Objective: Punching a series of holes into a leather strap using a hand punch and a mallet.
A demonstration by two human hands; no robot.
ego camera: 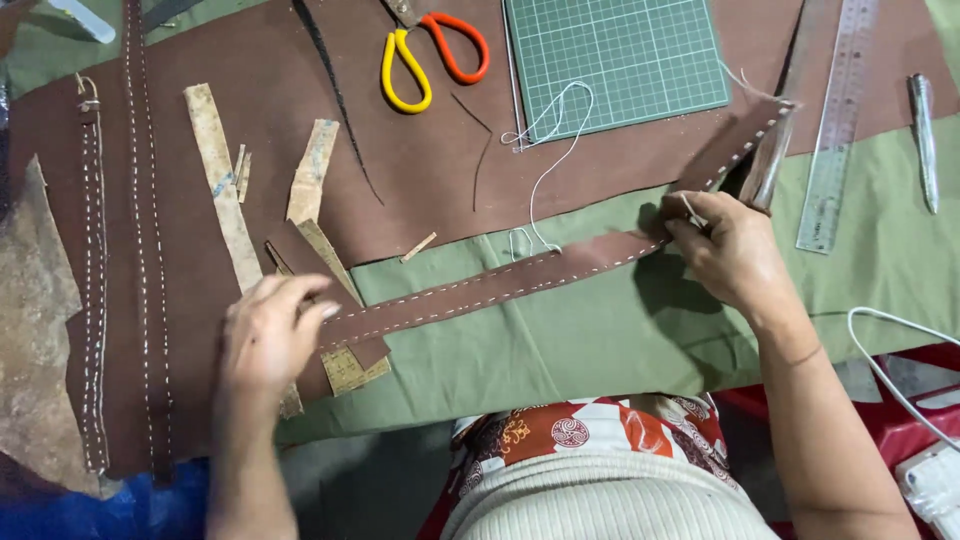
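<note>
Two hands work one long brown leather strap [500, 283], which lies slantwise over the green cloth [600, 340] covering the table, its far end rising toward the steel ruler [838, 120]. A wide brown leather sheet [300, 130] spreads behind it, with finished stitched straps [93, 280] lying at the left. The green cutting mat [615, 60] sits at the top, the orange and yellow scissors [430, 55] just beside it, and tan offcuts [225, 190] lie between.

The left hand [268, 340] lies flat, fingers pressed down together on the strap's near end, pinning it. The right hand [730, 250] pinches the strap's upper part between thumb and fingers; it may also grip a needle there, but the view is too small to tell. White thread [555, 150] loops loose from the strap back over the mat.

To do this well, the strap wants to stay taut and flat between the hands, the white stitch line kept even along the edge, and the slack thread kept clear of the scissors so it draws through without snagging.
</note>
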